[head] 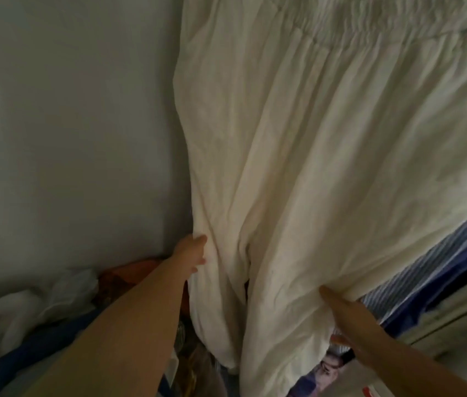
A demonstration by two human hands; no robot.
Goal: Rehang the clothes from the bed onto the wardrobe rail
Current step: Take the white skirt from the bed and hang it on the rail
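- While the white garment hangs down through the centre and right of the frame, its gathered elastic band sits at the upper right and its two loose legs fall toward the lower centre.
- Whatever it hangs from lies above the top edge and cannot be seen.
- Left of the cloth, a plain pale wall fills the upper left and middle left; the garment's left edge runs just beside it, with bare wall open all the way to the left border.
- At the right edge, a blue striped garment hangs just behind the white one, pressed close, so little open room shows on that side.
- At the lower left, a heap of clothes, white, dark blue and orange, lies below the wall, near the left leg's hem.
- The left hand reaches up from the lower left and pinches the outer edge of the left leg, thumb and fingers closed on a fold of the cloth.
- The right hand comes in from the lower right, fingers long and straight, pressed flat against the lower part of the right leg where it bunches; it is not clenched on anything.
- Between the two hands, the dark gap dividing the legs runs down the lower centre.
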